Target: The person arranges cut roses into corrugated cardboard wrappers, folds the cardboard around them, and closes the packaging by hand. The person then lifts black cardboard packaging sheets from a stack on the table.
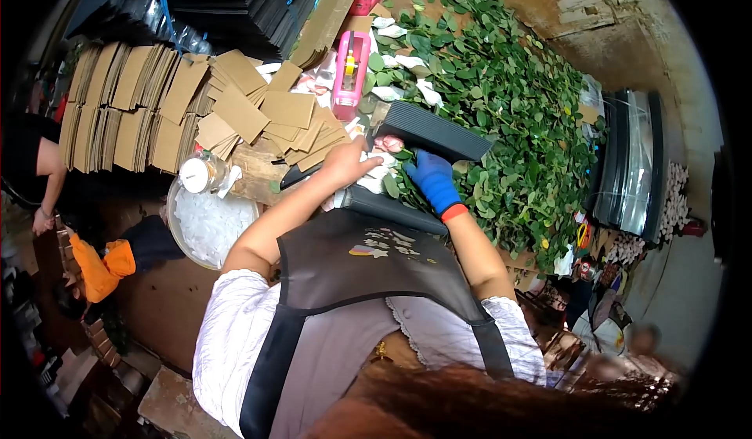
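My left hand (350, 165), bare, reaches beside a pale pink rose (388, 143). Its fingers are apart, and I see nothing gripped in them. My right hand (433, 182) wears a blue glove with a red cuff. Its fingers are curled just right of the rose head, around its leafy stem, most of which is hidden. Behind both hands lies a black ribbed board (435, 130). White sleeves like netting (381, 174) lie under the left fingertips. A dark padded edge (392, 208) runs between my apron and the hands.
A large heap of green leafy stems (509, 102) covers the right side. Cardboard pieces (286, 110) are stacked at left, beside a pink tape dispenser (351, 75). A white-lidded jar (201, 174) stands by a tub of clear plastic pieces (211, 224). Another person in orange (106, 267) is at far left.
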`<state>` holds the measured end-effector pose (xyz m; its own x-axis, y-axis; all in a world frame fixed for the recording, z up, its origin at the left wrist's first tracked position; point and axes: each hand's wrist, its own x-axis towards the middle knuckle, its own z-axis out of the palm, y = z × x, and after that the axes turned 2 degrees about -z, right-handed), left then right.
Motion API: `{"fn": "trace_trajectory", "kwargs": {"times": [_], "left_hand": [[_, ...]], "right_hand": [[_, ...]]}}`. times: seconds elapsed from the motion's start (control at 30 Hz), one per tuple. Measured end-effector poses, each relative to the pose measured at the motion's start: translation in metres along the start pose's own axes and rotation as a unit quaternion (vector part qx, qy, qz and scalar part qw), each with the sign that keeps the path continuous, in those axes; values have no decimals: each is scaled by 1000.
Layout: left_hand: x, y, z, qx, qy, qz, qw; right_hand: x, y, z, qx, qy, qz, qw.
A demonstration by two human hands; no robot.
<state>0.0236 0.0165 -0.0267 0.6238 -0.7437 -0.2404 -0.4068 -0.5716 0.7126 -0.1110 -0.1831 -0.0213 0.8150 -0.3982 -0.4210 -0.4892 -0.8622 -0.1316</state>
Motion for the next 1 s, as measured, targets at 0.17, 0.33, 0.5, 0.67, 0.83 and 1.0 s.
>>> {"fn": "trace_trajectory", "kwargs": {"times": [0.17,0.33,0.5,0.67,0.83,1.0], "left_hand": [[3,-9,4,-104,-21,10,994],[-16,-28,-40,-178,100,24,979],[-16,-12,-10,-30,-97,-19,995],[-13,-20,6,-99,-129,-8,987],[-19,-31,26,-157,-81,-67,982],[-24,-13,7,-71,-85,-36,993]], "right_hand": [[-2,3,8,14,7,6,1000],[-3,6,-3,36,-35,-14,999],[-7,-12,-9,-9,-78,-32,996],[-4,-15,-2,-73,-68,-35,994],[-8,-21,-11,-67,-75,-25,995],[-6,-25,-16,-66,-99,-11,993]]}}
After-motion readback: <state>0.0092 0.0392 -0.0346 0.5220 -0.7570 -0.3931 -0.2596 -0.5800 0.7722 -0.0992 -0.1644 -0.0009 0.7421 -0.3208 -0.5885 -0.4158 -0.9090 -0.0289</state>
